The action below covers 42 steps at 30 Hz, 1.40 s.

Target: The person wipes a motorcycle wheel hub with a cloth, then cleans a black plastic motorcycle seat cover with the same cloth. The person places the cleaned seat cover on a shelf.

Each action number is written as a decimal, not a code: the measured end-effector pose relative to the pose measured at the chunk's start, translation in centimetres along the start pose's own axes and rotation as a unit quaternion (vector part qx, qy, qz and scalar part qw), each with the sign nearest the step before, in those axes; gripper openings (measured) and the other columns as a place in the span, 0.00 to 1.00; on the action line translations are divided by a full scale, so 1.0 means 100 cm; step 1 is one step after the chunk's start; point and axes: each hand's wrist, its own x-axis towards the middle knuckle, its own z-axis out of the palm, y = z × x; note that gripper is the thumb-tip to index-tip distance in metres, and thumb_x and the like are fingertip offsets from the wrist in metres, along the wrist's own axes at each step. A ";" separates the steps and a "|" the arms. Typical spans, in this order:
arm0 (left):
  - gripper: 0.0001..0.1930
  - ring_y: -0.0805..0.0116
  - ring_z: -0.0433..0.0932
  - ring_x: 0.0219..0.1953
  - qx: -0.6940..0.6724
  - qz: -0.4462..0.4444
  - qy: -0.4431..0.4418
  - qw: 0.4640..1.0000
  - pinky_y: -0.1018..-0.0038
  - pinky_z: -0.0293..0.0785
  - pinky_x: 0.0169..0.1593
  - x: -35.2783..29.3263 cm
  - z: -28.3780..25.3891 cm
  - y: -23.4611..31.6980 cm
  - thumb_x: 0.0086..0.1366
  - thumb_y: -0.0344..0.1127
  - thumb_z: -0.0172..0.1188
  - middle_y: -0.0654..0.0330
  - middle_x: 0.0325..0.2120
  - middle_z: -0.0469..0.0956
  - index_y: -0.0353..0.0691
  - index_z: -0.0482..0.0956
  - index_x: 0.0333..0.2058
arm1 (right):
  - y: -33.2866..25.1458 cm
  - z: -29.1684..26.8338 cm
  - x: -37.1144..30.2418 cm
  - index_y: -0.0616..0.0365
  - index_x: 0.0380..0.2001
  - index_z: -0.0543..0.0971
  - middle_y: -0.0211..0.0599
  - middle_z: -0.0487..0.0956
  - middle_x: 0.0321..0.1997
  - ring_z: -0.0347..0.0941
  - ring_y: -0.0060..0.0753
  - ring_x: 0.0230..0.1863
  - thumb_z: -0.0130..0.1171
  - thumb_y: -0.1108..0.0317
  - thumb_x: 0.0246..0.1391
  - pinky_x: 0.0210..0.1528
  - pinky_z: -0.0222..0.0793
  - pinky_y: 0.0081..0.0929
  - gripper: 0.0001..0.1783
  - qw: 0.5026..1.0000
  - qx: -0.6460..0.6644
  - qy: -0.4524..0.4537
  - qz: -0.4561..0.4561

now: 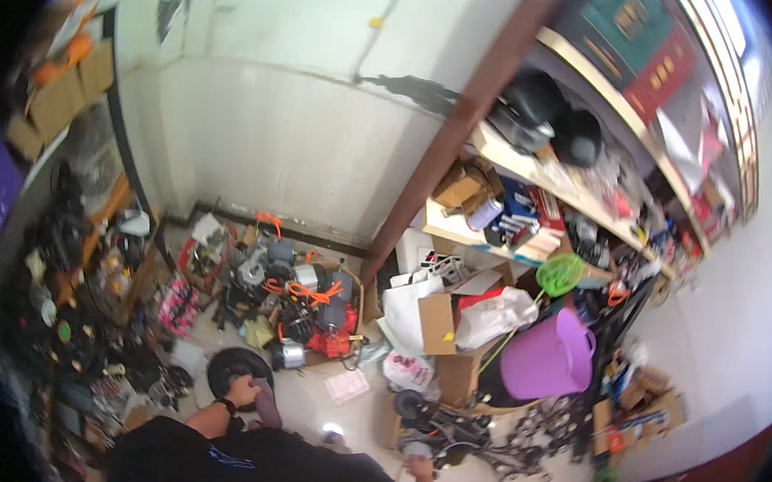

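Low at the left, my left hand point(245, 391) reaches down to the near edge of a black wheel point(229, 365), its fingers closed there. A purple-grey piece point(267, 406) lies right beside those fingers; its kind is unclear. Farther right, my right hand point(421, 468) is closed next to a pale rounded thing point(418, 448), too small and blurred to name. Just beyond that hand is a heap of dark metal and wheeled parts point(444, 424). Both forearms come from under my black shirt, each with a dark band at the wrist.
Motors and orange cables crowd a box point(356, 307) by the wall. A purple tub point(544, 358) stands right of white bags point(495, 318), with a green net point(559, 274) above it. Loaded shelves point(588, 203) rise at the right; jumbled parts point(106, 346) cover the left.
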 end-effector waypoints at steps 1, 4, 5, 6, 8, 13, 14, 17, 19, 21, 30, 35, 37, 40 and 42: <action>0.13 0.54 0.81 0.30 0.046 0.016 -0.041 0.998 0.59 0.76 0.34 -0.006 0.030 0.044 0.52 0.38 0.61 0.44 0.27 0.80 0.31 0.78 0.29 | 0.004 -0.024 0.010 0.62 0.35 0.79 0.36 0.81 0.29 0.79 0.30 0.26 0.53 0.62 0.61 0.25 0.74 0.25 0.13 0.998 -0.055 0.030 -0.030; 0.12 0.57 0.82 0.32 0.082 0.045 -0.010 0.996 0.61 0.78 0.37 0.013 0.006 0.009 0.52 0.37 0.58 0.48 0.27 0.82 0.33 0.81 0.29 | -0.088 0.038 0.014 0.62 0.33 0.79 0.36 0.80 0.22 0.78 0.25 0.26 0.52 0.59 0.62 0.27 0.74 0.26 0.16 0.987 -0.038 -0.020 -0.157; 0.14 0.54 0.82 0.34 0.023 -0.004 -0.168 0.986 0.60 0.77 0.39 -0.019 -0.024 0.087 0.55 0.38 0.59 0.48 0.33 0.83 0.35 0.82 0.35 | -0.129 0.059 0.005 0.62 0.36 0.79 0.38 0.81 0.25 0.80 0.28 0.28 0.50 0.60 0.63 0.29 0.76 0.28 0.15 0.972 0.012 -0.059 -0.228; 0.18 0.58 0.81 0.33 0.212 0.171 -0.046 0.961 0.62 0.76 0.37 0.022 -0.006 0.033 0.57 0.41 0.59 0.50 0.34 0.82 0.37 0.80 0.43 | -0.149 0.074 0.022 0.63 0.39 0.78 0.38 0.82 0.29 0.81 0.30 0.30 0.49 0.62 0.64 0.32 0.78 0.29 0.14 0.979 0.063 -0.133 -0.140; 0.18 0.58 0.79 0.30 0.033 0.064 -0.090 0.993 0.64 0.75 0.35 -0.015 0.076 0.150 0.58 0.41 0.59 0.52 0.32 0.81 0.36 0.79 0.43 | -0.138 0.025 0.010 0.63 0.41 0.78 0.39 0.82 0.33 0.81 0.30 0.31 0.52 0.63 0.64 0.33 0.78 0.28 0.14 0.980 0.062 -0.136 -0.130; 0.12 0.58 0.76 0.29 0.096 0.241 -0.078 0.962 0.68 0.72 0.35 -0.039 0.076 0.344 0.58 0.37 0.60 0.51 0.27 0.75 0.34 0.73 0.35 | -0.232 0.075 -0.041 0.64 0.49 0.75 0.38 0.82 0.42 0.80 0.29 0.38 0.54 0.63 0.64 0.40 0.77 0.27 0.17 0.918 0.113 -0.309 -0.223; 0.11 0.59 0.76 0.30 0.116 0.281 -0.064 0.951 0.69 0.72 0.36 -0.044 0.085 0.361 0.58 0.35 0.61 0.52 0.26 0.74 0.34 0.72 0.35 | -0.250 0.076 -0.051 0.63 0.53 0.72 0.37 0.80 0.45 0.79 0.29 0.42 0.53 0.62 0.65 0.42 0.76 0.27 0.19 0.916 0.152 -0.290 -0.232; 0.11 0.58 0.76 0.33 0.118 0.391 -0.128 0.904 0.68 0.72 0.38 -0.078 0.104 0.408 0.57 0.32 0.61 0.52 0.29 0.72 0.35 0.72 0.35 | -0.294 0.075 -0.069 0.59 0.59 0.67 0.34 0.77 0.49 0.76 0.26 0.46 0.52 0.61 0.66 0.45 0.75 0.27 0.22 0.906 0.293 -0.225 -0.209; 0.11 0.56 0.76 0.34 0.114 0.430 -0.159 0.882 0.66 0.72 0.38 -0.096 0.105 0.421 0.57 0.32 0.61 0.53 0.30 0.72 0.35 0.72 0.36 | -0.315 0.068 -0.075 0.56 0.61 0.66 0.32 0.74 0.49 0.74 0.24 0.47 0.51 0.60 0.66 0.45 0.74 0.27 0.23 0.888 0.387 -0.174 -0.175; 0.12 0.51 0.75 0.38 0.120 0.460 -0.191 0.859 0.63 0.72 0.41 -0.106 0.110 0.429 0.57 0.32 0.62 0.53 0.35 0.71 0.36 0.71 0.38 | -0.331 0.059 -0.074 0.53 0.58 0.68 0.31 0.74 0.50 0.73 0.27 0.49 0.48 0.58 0.68 0.46 0.73 0.29 0.20 0.767 0.556 -0.228 -0.225; 0.12 0.51 0.75 0.45 0.155 0.526 -0.293 0.783 0.62 0.72 0.46 -0.079 0.099 0.453 0.63 0.37 0.59 0.53 0.40 0.74 0.39 0.72 0.42 | -0.403 0.013 -0.134 0.53 0.52 0.74 0.33 0.77 0.52 0.73 0.33 0.51 0.43 0.49 0.66 0.50 0.71 0.32 0.23 0.673 0.631 -0.337 -0.189; 0.14 0.57 0.80 0.39 0.088 0.465 -0.303 0.828 0.64 0.75 0.43 -0.041 0.068 0.435 0.63 0.39 0.60 0.52 0.37 0.77 0.38 0.75 0.44 | -0.380 0.022 -0.095 0.53 0.54 0.73 0.35 0.78 0.54 0.74 0.38 0.52 0.43 0.50 0.66 0.56 0.70 0.40 0.24 0.700 0.667 -0.146 -0.209; 0.13 0.58 0.79 0.37 0.073 0.443 -0.308 0.839 0.65 0.75 0.42 -0.019 0.048 0.427 0.63 0.38 0.60 0.53 0.36 0.77 0.37 0.76 0.42 | -0.394 0.015 -0.118 0.53 0.55 0.73 0.35 0.78 0.54 0.74 0.39 0.53 0.42 0.50 0.66 0.57 0.70 0.40 0.24 0.723 0.632 -0.104 -0.259; 0.09 0.67 0.77 0.31 0.060 0.422 -0.322 0.845 0.71 0.74 0.37 0.014 0.039 0.437 0.62 0.35 0.61 0.57 0.30 0.77 0.35 0.77 0.36 | -0.372 -0.017 -0.114 0.52 0.57 0.71 0.37 0.77 0.55 0.74 0.41 0.53 0.41 0.50 0.67 0.58 0.69 0.41 0.24 0.727 0.620 -0.050 -0.291; 0.08 0.73 0.76 0.30 0.013 0.403 -0.329 0.854 0.74 0.73 0.36 0.031 0.029 0.472 0.63 0.34 0.61 0.59 0.30 0.78 0.36 0.77 0.36 | -0.351 -0.039 -0.110 0.53 0.57 0.71 0.37 0.77 0.55 0.75 0.41 0.52 0.42 0.51 0.67 0.57 0.70 0.41 0.24 0.695 0.643 0.026 -0.322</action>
